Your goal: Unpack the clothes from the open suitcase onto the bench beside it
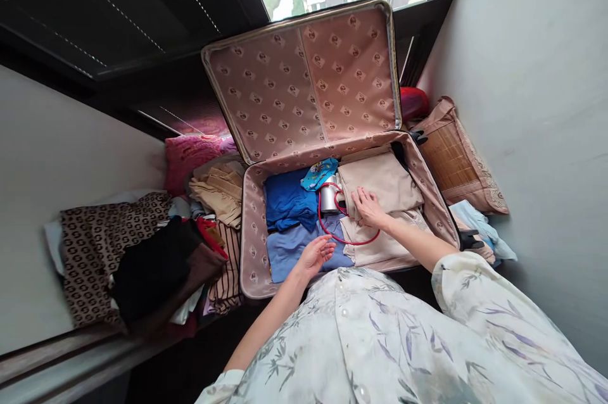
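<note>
An open suitcase (254,233) with a pink patterned lining lies in front of me, packed with folded clothes. My right hand (369,206) rests with fingers spread on the folded beige garment (375,176) at the right. Over the light blue garment (289,252) at the front, my left hand (316,255) hovers with loosely curled fingers, holding nothing. A red cord (349,242) loops between the hands and around a silvery cylinder (328,196). Behind the cylinder sits a bright blue printed pouch (319,174), beside a dark blue folded garment (289,198).
The lid (304,81) stands upright against the window. Piled clothes (147,258) and a pink fluffy item (190,160) lie to the left. On the right are a woven mat-like cushion (458,157), light blue cloth (484,230) and a wall (536,87).
</note>
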Action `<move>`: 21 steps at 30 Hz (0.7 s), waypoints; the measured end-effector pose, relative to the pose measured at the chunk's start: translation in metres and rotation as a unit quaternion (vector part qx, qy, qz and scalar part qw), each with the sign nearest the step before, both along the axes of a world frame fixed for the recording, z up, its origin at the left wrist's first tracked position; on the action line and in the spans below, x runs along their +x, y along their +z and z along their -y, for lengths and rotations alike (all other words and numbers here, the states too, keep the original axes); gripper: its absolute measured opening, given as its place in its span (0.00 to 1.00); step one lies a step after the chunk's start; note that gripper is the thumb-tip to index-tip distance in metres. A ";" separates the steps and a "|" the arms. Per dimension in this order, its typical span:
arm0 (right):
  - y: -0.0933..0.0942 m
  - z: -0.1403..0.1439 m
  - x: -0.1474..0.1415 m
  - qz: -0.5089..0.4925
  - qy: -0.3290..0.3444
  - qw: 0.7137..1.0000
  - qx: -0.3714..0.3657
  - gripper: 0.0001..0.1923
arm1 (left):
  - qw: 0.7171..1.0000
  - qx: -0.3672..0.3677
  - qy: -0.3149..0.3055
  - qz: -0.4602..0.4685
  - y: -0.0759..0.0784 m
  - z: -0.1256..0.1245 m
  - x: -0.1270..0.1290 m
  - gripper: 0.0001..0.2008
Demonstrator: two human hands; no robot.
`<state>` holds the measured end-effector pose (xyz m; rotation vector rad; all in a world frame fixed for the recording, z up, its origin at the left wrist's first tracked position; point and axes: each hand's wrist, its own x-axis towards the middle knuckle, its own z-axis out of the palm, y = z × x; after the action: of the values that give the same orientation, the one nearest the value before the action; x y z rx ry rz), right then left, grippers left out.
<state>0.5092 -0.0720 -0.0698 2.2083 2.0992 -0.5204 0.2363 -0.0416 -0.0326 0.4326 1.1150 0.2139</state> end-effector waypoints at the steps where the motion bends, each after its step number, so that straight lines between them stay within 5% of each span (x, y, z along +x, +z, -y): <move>1: -0.005 0.008 -0.001 0.003 -0.005 1.000 0.010 0.55 | 1.000 -0.003 0.008 -0.003 -0.002 0.002 -0.004 0.08; 7: -0.012 0.023 0.009 -0.019 -0.024 1.000 0.004 0.44 | 0.998 -0.027 0.042 -0.034 -0.009 0.007 -0.012 0.09; 14: -0.012 0.019 0.025 -0.022 0.042 0.998 0.031 0.40 | 1.000 -0.016 0.021 -0.012 -0.007 0.001 0.009 0.10; 17: -0.013 0.012 0.022 -0.035 0.014 0.998 0.047 0.36 | 1.000 -0.012 0.007 -0.012 -0.010 0.000 0.017 0.11; 21: -0.001 -0.011 0.028 -0.168 -0.082 0.982 0.036 0.25 | 0.999 -0.018 -0.021 -0.025 -0.016 0.001 0.027 0.09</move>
<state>0.5372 -0.0606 -0.0710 2.4998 2.1203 -0.9021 0.2628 -0.0425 -0.0488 0.4301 1.1562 0.1473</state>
